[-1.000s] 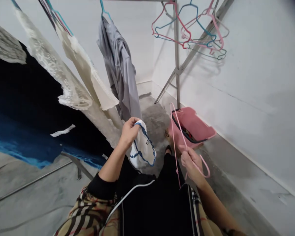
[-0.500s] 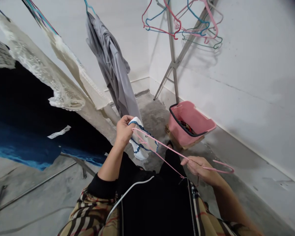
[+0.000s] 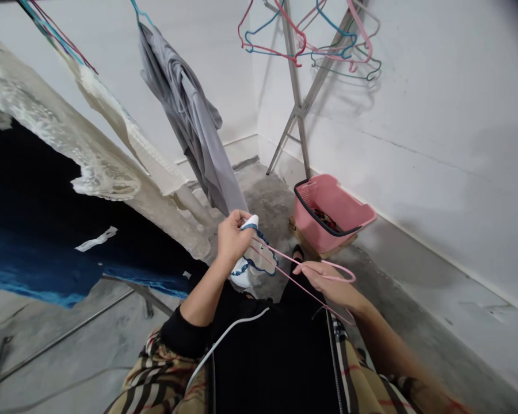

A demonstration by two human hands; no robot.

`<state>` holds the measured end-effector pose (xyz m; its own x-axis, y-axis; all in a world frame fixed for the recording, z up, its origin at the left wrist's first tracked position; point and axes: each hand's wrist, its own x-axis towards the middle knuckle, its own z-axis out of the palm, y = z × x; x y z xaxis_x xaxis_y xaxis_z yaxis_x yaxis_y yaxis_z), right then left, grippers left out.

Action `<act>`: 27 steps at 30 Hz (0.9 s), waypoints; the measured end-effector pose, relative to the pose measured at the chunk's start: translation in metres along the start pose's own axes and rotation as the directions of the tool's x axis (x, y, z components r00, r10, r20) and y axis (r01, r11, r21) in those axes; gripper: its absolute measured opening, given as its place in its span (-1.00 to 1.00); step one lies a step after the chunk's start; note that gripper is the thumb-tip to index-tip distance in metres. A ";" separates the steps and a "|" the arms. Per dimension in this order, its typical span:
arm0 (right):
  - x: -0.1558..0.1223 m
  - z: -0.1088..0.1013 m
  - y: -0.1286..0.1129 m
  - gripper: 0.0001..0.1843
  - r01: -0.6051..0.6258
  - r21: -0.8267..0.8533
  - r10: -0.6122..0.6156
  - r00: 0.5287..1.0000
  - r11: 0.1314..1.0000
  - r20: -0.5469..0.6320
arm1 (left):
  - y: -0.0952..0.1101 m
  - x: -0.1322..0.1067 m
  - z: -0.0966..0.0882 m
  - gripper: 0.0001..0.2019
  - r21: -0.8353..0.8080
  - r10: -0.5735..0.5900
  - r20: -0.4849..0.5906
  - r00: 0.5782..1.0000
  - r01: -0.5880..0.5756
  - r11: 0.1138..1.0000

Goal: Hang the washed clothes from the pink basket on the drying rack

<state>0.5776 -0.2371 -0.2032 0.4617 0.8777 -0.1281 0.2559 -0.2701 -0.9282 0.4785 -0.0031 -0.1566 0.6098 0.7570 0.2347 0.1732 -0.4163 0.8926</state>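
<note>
My left hand is closed on a small white garment with wavy dark-blue trim, which hangs below the fingers. My right hand grips a pink clothes hanger near its hook. One end of the hanger reaches into the garment's opening beside my left fingers, and its other end slants down toward my right forearm. The garment's exact kind I cannot make out. Close behind my left hand hangs a grey garment.
A pink basket with dark items inside stands on a cardboard box by the wall. Several hangers hang from a metal rack. White lace clothing and a dark-blue cloth hang at the left.
My right hand has moved left with the hanger, whose tip has gone from in front of the garment into its opening. My left hand has shifted slightly right and down with the garment.
</note>
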 end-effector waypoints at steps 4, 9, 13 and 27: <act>0.025 0.017 0.004 -0.43 0.063 0.091 -0.055 0.994 0.994 -0.093 | 0.010 -0.023 0.015 -0.92 0.137 0.091 0.216 0.972 -0.123 0.983; 0.046 0.016 0.005 -0.44 0.208 0.123 -0.171 0.950 0.970 -0.260 | 0.030 -0.032 0.009 -0.83 0.496 0.267 0.505 0.821 -0.529 0.688; 0.050 -0.006 -0.002 -0.51 0.305 -0.059 -0.310 0.919 0.951 -0.243 | 0.037 -0.016 -0.008 -0.69 0.620 0.575 0.431 0.695 -0.692 0.370; 0.058 0.011 0.061 -0.72 0.196 -0.184 -0.247 0.373 0.963 -0.895 | 0.050 -0.006 -0.043 -0.79 0.700 0.679 0.371 0.633 -0.672 0.243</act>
<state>0.6108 -0.1986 -0.2713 0.8688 0.0396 0.4936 0.4931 -0.1613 -0.8549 0.4499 -0.0069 -0.0965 0.7908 0.0090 0.6120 0.1734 -0.9622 -0.2099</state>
